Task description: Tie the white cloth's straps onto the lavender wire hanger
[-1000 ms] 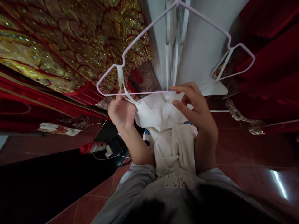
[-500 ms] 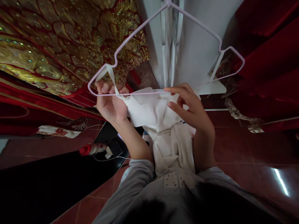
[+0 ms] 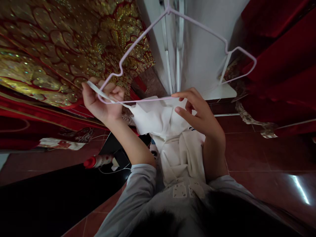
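Observation:
A pale pink wire hanger (image 3: 197, 24) hangs in front of me from above. A white garment (image 3: 168, 131) droops from its lower bar down to my chest. My left hand (image 3: 102, 102) is closed on the garment's left strap (image 3: 95, 89) and pulls it out past the hanger's left end. My right hand (image 3: 197, 113) pinches the white cloth at the middle of the bar, thumb and forefinger forward. The garment's other strap (image 3: 223, 70) is looped over the hanger's right notch.
Red and gold embroidered cloth (image 3: 49, 49) hangs at the left, dark red velvet (image 3: 283, 59) at the right. A white door frame (image 3: 197, 59) stands behind the hanger. On a black surface (image 3: 49, 194) lie a red-capped bottle (image 3: 97, 161) and a phone. The floor has dark red tiles (image 3: 259, 154).
My left hand has drawn the left strap up and out to the left, beyond the hanger's end. The hanger has shifted slightly left. My right hand has stayed on the cloth.

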Motion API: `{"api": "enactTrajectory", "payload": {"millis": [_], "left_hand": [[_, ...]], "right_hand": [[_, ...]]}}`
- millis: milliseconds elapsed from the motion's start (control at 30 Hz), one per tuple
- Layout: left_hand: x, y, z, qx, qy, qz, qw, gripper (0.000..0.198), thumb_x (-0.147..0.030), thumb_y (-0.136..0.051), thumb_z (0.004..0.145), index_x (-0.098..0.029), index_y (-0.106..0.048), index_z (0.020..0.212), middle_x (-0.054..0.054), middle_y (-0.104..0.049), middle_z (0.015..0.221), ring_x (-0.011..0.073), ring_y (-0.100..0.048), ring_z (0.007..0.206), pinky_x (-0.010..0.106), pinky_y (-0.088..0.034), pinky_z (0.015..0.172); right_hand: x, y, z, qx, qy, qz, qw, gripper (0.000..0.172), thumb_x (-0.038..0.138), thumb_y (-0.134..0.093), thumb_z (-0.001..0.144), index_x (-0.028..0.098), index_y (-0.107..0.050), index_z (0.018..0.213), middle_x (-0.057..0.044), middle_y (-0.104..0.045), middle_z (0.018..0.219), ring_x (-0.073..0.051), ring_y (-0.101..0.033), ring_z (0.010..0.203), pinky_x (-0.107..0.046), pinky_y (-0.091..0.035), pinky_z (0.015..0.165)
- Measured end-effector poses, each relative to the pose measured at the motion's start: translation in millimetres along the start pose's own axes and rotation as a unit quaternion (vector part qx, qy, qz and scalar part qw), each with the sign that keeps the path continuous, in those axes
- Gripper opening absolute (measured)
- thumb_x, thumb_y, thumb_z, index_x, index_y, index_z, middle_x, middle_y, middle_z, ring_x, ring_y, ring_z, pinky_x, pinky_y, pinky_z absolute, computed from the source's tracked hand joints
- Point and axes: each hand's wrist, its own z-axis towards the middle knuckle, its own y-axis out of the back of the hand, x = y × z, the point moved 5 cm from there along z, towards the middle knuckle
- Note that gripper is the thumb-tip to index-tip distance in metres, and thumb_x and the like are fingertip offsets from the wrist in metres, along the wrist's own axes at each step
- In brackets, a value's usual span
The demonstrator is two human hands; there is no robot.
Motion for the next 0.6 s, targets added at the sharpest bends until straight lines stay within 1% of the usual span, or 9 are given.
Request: {"api": "enactTrajectory", "payload": {"millis": [67, 133, 200, 300, 367, 433, 500, 567, 600], "left_hand": [[-9, -1.3, -5, -0.007, -0.025, 0.034, 0.999, 0.029, -0.031, -0.089, 0.085, -0.028, -0.06, 0.083, -0.002, -0.018, 0.063, 0.017, -0.018, 0.061, 0.03, -0.038, 0.062], [-14, -2.1, -14, -0.022, -0.052, 0.056, 0.997, 0.024, -0.014, -0.072, 0.095, -0.025, -0.058, 0.079, -0.001, -0.019, 0.064, 0.0162, -0.02, 0.059, 0.03, -0.038, 0.062], [-19, -1.4, -25, -0.046, -0.125, 0.092, 0.987, 0.032, 0.0, -0.054, 0.096, -0.02, -0.05, 0.072, -0.001, -0.024, 0.067, 0.0146, -0.028, 0.06, 0.028, -0.038, 0.062], [-28, 1.4, -48, -0.121, -0.315, 0.187, 0.923, 0.032, 0.006, -0.048, 0.09, -0.018, -0.04, 0.069, -0.001, -0.032, 0.071, 0.0114, -0.035, 0.063, 0.023, -0.038, 0.063], [-27, 1.6, -64, -0.163, -0.386, 0.221, 0.881, 0.029, -0.005, -0.054, 0.096, -0.019, -0.041, 0.075, -0.004, -0.031, 0.071, 0.0102, -0.031, 0.059, 0.022, -0.035, 0.058], [-18, -2.1, -73, -0.156, -0.378, 0.209, 0.888, 0.027, -0.023, -0.063, 0.101, -0.022, -0.043, 0.082, -0.006, -0.024, 0.067, 0.0099, -0.022, 0.051, 0.023, -0.028, 0.05], [-3, -12.3, -79, -0.11, -0.324, 0.171, 0.924, 0.035, -0.038, -0.071, 0.099, -0.024, -0.044, 0.083, -0.008, -0.015, 0.062, 0.0097, -0.013, 0.046, 0.024, -0.02, 0.045], [15, -27.7, -83, -0.063, -0.256, 0.142, 0.954, 0.048, -0.051, -0.076, 0.094, -0.023, -0.043, 0.073, -0.009, -0.015, 0.057, 0.0091, -0.016, 0.044, 0.025, -0.02, 0.044], [24, -35.7, -85, -0.051, -0.226, 0.141, 0.963, 0.056, -0.057, -0.075, 0.094, -0.022, -0.042, 0.066, -0.008, -0.021, 0.054, 0.0088, -0.023, 0.044, 0.026, -0.023, 0.045]], "right_hand": [[-2, 2, 0, -0.014, -0.003, -0.006, 1.0, 0.032, 0.04, -0.067, 0.099, 0.034, -0.068, 0.13, -0.003, -0.062, 0.11, -0.01, -0.045, 0.067, -0.028, -0.05, 0.061], [-3, 2, 0, -0.018, -0.003, -0.006, 1.0, 0.031, 0.04, -0.067, 0.098, 0.034, -0.068, 0.128, -0.003, -0.063, 0.11, -0.01, -0.045, 0.067, -0.028, -0.049, 0.06], [-3, 2, 1, -0.02, 0.0, -0.001, 1.0, 0.03, 0.039, -0.068, 0.098, 0.034, -0.069, 0.128, -0.003, -0.062, 0.109, -0.01, -0.045, 0.068, -0.028, -0.048, 0.059], [-3, 0, 1, -0.018, -0.004, 0.009, 1.0, 0.031, 0.037, -0.068, 0.098, 0.034, -0.069, 0.129, -0.002, -0.062, 0.11, -0.009, -0.045, 0.068, -0.027, -0.047, 0.06], [-3, -2, 1, -0.019, -0.004, 0.012, 1.0, 0.032, 0.037, -0.068, 0.098, 0.035, -0.069, 0.129, -0.002, -0.063, 0.112, -0.01, -0.046, 0.069, -0.028, -0.048, 0.06], [-1, -2, 1, -0.024, 0.0, 0.013, 1.0, 0.032, 0.036, -0.069, 0.097, 0.035, -0.069, 0.129, -0.002, -0.063, 0.113, -0.011, -0.047, 0.07, -0.028, -0.048, 0.061], [0, -4, 0, -0.027, 0.004, 0.015, 1.0, 0.032, 0.035, -0.069, 0.097, 0.035, -0.069, 0.129, -0.003, -0.064, 0.114, -0.011, -0.047, 0.07, -0.029, -0.049, 0.063], [0, -5, 0, -0.025, 0.003, 0.017, 1.0, 0.032, 0.034, -0.068, 0.098, 0.035, -0.069, 0.13, -0.003, -0.064, 0.115, -0.011, -0.048, 0.071, -0.03, -0.05, 0.064], [0, -5, 0, -0.025, 0.001, 0.017, 1.0, 0.033, 0.034, -0.068, 0.098, 0.035, -0.069, 0.131, -0.003, -0.064, 0.116, -0.012, -0.049, 0.073, -0.03, -0.051, 0.065]]}}
